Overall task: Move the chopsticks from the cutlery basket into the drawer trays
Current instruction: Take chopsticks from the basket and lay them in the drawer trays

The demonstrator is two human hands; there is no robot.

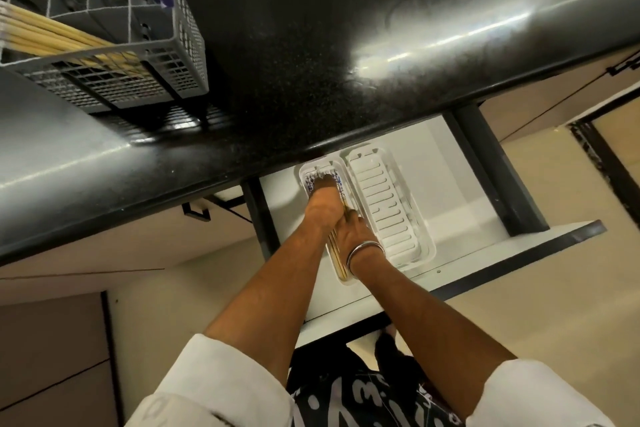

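Your cutlery basket (pixel 145 55) stands on the black counter (pixel 311 45) at the far left. It is a grey mesh container split into several compartments. One near compartment holds a bundle of pale wooden chopsticks (pixel 52 35), which lean out over the left rim; the contents of the other compartments cannot be made out.

Below the counter edge, the drawer (pixel 460 191) is pulled out. Two white trays lie inside it, side by side and touching. The right tray (pixel 388 211) has a ribbed, slotted floor. The left tray (pixel 341 282) is mostly covered by your hands. It contains a set of chopsticks (pixel 336 253) lying lengthwise, and their far ends show a blue-and-white pattern.

Your left hand (pixel 323 206) reaches into the far part of the left tray, fingers extended onto the patterned ends. Your right hand (pixel 351 236), with a metal bangle (pixel 365 253) at the wrist, sits just beside the left one over the middle of the same tray, fingers curled at the chopsticks; whether it actually pinches them cannot be told.
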